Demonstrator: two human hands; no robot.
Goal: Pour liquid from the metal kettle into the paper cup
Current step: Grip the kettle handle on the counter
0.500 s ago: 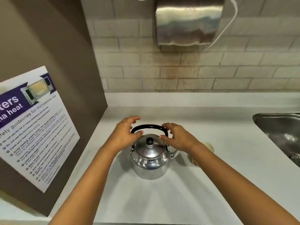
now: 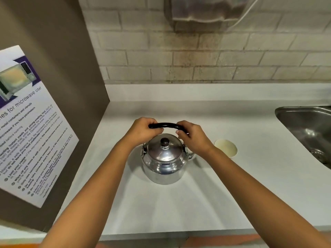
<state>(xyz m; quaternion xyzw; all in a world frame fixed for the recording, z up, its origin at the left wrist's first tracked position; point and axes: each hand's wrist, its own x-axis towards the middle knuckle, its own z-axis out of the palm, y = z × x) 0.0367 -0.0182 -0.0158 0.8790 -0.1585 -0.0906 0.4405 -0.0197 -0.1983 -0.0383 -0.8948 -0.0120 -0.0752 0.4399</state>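
A shiny metal kettle (image 2: 163, 161) with a lid and dark knob stands on the white counter (image 2: 179, 208), its spout pointing right. Its black arched handle (image 2: 166, 125) is upright. My left hand (image 2: 142, 131) is closed around the handle's left end and my right hand (image 2: 194, 138) grips its right end. A pale paper cup (image 2: 226, 147) stands upright on the counter just right of the kettle, partly behind my right wrist.
A steel sink (image 2: 308, 129) is sunk into the counter at the right. A brown side panel with a microwave safety poster (image 2: 28, 126) walls off the left. A tiled wall with a metal dispenser (image 2: 206, 9) rises behind.
Both hands have closed onto the kettle's handle; before, their fingers were spread beside it. The view has shifted so the cup shows more fully.
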